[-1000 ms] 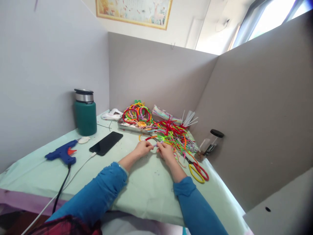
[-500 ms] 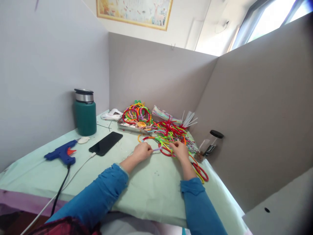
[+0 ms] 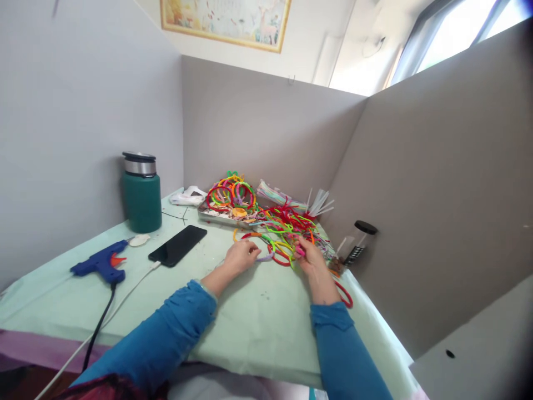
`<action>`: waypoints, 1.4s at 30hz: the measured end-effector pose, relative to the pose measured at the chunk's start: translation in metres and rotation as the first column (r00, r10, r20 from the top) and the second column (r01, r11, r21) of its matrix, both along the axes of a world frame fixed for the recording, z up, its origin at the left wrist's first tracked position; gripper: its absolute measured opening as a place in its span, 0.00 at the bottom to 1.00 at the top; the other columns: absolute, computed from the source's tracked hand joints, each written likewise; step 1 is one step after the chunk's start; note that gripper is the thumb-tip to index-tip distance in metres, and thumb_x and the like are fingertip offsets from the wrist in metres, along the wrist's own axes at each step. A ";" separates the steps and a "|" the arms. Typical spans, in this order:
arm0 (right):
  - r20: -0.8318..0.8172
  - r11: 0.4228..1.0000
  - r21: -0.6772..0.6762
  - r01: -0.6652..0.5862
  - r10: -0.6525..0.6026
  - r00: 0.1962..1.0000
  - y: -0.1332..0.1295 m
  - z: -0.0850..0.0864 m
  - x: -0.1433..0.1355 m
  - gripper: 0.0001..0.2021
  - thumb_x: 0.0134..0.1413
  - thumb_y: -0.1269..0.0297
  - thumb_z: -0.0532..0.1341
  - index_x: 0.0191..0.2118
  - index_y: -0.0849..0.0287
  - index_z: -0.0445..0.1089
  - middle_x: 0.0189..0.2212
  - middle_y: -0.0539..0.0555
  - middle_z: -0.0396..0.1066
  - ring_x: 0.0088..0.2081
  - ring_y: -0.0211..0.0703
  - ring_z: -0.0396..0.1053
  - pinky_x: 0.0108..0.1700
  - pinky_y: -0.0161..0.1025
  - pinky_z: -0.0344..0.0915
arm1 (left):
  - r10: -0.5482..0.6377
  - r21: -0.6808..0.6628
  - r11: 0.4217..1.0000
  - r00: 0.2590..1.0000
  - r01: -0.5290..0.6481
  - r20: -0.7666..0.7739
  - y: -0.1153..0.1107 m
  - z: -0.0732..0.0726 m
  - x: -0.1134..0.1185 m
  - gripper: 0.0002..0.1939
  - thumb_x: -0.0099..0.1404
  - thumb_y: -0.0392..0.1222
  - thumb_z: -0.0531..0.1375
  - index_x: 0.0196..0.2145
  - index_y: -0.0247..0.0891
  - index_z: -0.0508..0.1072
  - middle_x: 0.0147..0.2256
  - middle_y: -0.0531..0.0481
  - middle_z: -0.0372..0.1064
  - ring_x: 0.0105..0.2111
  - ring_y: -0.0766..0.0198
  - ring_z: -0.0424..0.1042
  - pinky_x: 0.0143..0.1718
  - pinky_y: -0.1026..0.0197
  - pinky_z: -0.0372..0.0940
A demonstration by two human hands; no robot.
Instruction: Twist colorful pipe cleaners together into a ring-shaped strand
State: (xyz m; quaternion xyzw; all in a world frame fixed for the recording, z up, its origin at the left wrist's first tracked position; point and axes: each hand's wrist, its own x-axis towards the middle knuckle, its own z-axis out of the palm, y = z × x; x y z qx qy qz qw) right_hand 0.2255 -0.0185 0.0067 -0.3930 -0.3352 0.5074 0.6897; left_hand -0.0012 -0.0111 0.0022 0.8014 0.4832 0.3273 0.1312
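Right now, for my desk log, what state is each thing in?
Bottle: upright, lid on
Phone: screen dark, cable plugged in
Glue gun: lying on its side
Jar: capped
Red handle: partly hidden
Tray: heaped with loops
Left hand: at lilac strip
Right hand: pinching pink piece

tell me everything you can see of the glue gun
The glue gun has a dark blue body, apparently plastic, with an orange-red trigger. It lies on its side on the pale green table cover, at the person's left. Its nozzle points toward the upper right, beside a small whitish piece; whether they touch is unclear. A black cord runs from the handle's end toward the near edge. Neither hand touches it.
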 end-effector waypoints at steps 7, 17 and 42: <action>0.059 0.985 -0.074 -0.157 0.162 0.985 -0.001 -0.020 -0.072 0.13 0.35 0.60 0.70 0.25 0.61 0.69 0.20 0.49 0.69 0.19 0.32 0.63 0.18 0.29 0.61 | -0.134 -0.153 0.971 0.947 0.185 0.293 0.004 -0.003 0.004 0.16 0.56 0.51 0.58 0.32 0.36 0.77 0.31 0.49 0.75 0.31 0.63 0.71 0.32 0.65 0.63; -0.084 0.977 -0.018 -0.211 0.209 0.974 -0.004 -0.021 -0.081 0.11 0.38 0.65 0.68 0.26 0.60 0.66 0.19 0.45 0.66 0.15 0.27 0.55 0.15 0.26 0.53 | -0.237 -0.259 0.869 0.814 0.422 0.531 0.010 -0.016 0.011 0.16 0.49 0.49 0.64 0.30 0.33 0.71 0.25 0.49 0.70 0.24 0.67 0.68 0.27 0.65 0.61; -0.389 0.990 0.036 0.135 -0.111 0.915 0.008 -0.011 0.013 0.06 0.53 0.75 0.55 0.29 0.58 0.61 0.17 0.41 0.57 0.13 0.25 0.46 0.14 0.24 0.49 | -0.045 -0.471 0.719 0.710 0.511 0.703 0.004 0.003 0.003 0.17 0.45 0.44 0.66 0.31 0.33 0.68 0.16 0.58 0.60 0.11 0.77 0.50 0.12 0.69 0.44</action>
